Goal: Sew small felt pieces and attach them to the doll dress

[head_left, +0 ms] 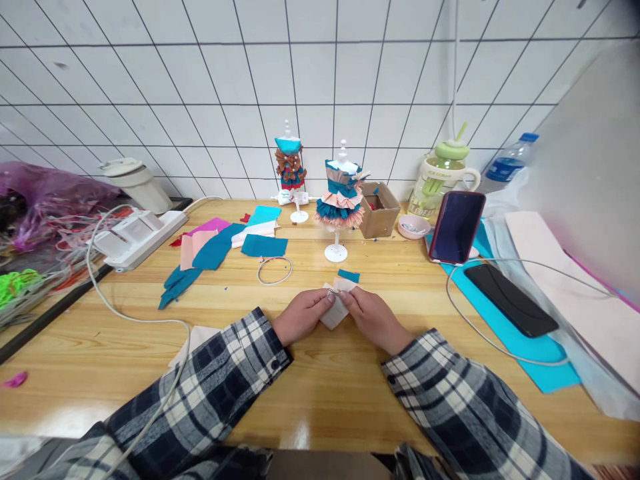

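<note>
A pale pink piece of crepe paper point(336, 316) is pinched between both hands, low over the table. My left hand point(304, 315) grips its left side with thumb and fingertips, and my right hand point(376, 317) grips the right side. The thumbs come close together at the paper's upper middle; its fold there is too small to make out. Just beyond the fingers lies a small teal strip point(349, 275). Farther back stands a miniature dress form point(336, 252) on a white base, wearing a ruffled teal and pink paper dress point(340, 200).
Left of the hands lie teal paper pieces point(264, 245) and a looped cord point(275, 271). A second dress form point(299, 217), a small cardboard box point(381, 215) and a pink dish point(414, 227) stand behind. Phones point(456, 228) and paper sheets are rightward; a power strip point(145, 241) is leftward.
</note>
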Demonstrator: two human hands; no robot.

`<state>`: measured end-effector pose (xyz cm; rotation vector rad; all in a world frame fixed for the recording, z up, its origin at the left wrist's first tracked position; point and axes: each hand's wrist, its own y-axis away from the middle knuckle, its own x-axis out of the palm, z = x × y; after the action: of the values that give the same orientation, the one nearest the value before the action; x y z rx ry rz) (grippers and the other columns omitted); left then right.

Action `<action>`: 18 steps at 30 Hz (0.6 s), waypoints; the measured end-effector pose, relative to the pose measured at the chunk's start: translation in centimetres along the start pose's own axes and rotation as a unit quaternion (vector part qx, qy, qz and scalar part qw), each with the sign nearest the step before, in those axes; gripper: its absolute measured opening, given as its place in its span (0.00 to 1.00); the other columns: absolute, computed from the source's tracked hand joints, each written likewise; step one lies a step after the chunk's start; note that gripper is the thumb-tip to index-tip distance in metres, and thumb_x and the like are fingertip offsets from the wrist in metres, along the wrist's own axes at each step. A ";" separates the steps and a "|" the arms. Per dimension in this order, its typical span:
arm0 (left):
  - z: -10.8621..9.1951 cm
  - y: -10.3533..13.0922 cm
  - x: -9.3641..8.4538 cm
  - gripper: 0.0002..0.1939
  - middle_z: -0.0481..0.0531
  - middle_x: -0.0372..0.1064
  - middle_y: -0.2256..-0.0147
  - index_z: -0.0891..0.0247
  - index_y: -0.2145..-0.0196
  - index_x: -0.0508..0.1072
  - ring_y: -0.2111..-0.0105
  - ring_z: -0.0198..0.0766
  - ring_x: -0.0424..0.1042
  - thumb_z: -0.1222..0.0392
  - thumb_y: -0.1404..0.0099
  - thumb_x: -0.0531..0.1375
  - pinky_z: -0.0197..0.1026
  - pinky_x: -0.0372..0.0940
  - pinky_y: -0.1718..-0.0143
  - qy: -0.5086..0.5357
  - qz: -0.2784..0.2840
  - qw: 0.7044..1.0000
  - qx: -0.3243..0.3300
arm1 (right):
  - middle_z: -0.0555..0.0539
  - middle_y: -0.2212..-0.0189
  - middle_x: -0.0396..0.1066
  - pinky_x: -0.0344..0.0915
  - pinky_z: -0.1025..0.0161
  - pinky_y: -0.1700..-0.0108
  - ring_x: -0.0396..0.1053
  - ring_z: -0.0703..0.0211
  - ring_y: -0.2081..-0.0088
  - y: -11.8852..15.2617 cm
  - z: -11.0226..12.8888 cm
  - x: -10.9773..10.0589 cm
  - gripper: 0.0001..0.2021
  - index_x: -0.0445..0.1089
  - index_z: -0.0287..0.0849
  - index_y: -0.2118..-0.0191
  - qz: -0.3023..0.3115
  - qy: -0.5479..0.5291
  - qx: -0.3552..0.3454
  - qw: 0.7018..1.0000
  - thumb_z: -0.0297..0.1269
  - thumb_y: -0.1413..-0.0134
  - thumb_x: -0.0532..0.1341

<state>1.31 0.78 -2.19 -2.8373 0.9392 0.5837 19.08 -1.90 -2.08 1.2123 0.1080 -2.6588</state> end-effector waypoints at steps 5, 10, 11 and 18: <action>-0.1 -0.1 -0.1 0.22 0.53 0.73 0.60 0.67 0.59 0.74 0.60 0.41 0.69 0.47 0.33 0.48 0.39 0.63 0.57 -0.006 0.003 1.000 0.002 | 0.46 0.69 0.71 0.56 0.64 0.66 0.68 0.58 0.66 0.0 0.1 0.2 0.18 0.63 0.43 0.67 -0.013 0.018 0.004 1.000 0.47 0.35 0.43; -0.4 0.0 0.1 0.22 0.52 0.73 0.62 0.66 0.62 0.74 0.62 0.40 0.69 0.47 0.33 0.48 0.39 0.63 0.59 -0.023 0.002 1.000 0.006 | 0.49 0.70 0.70 0.56 0.65 0.66 0.67 0.59 0.67 0.0 0.1 -0.1 0.18 0.63 0.44 0.66 -0.019 0.008 -0.021 1.000 0.45 0.35 0.42; -0.5 0.1 0.2 0.21 0.52 0.74 0.63 0.66 0.62 0.74 0.63 0.40 0.69 0.47 0.34 0.49 0.39 0.63 0.59 -0.015 -0.002 1.000 0.004 | 0.49 0.70 0.70 0.56 0.65 0.66 0.67 0.59 0.67 0.0 0.0 -0.2 0.18 0.63 0.45 0.66 -0.023 0.004 -0.019 1.000 0.45 0.35 0.41; -0.7 0.4 -5.6 0.21 0.51 0.70 0.73 0.67 0.67 0.72 0.74 0.35 0.68 0.44 0.37 0.52 0.35 0.64 0.74 0.044 -0.419 0.907 -0.002 | 0.50 0.69 0.72 0.59 0.64 0.64 0.69 0.58 0.66 0.1 -0.8 -1.7 0.20 0.64 0.45 0.65 -0.059 -0.030 0.008 0.998 0.48 0.36 0.40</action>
<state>-2.82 3.44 0.62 -2.8886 -0.3195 0.3318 20.81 -1.60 -1.31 1.1646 0.1536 -2.8007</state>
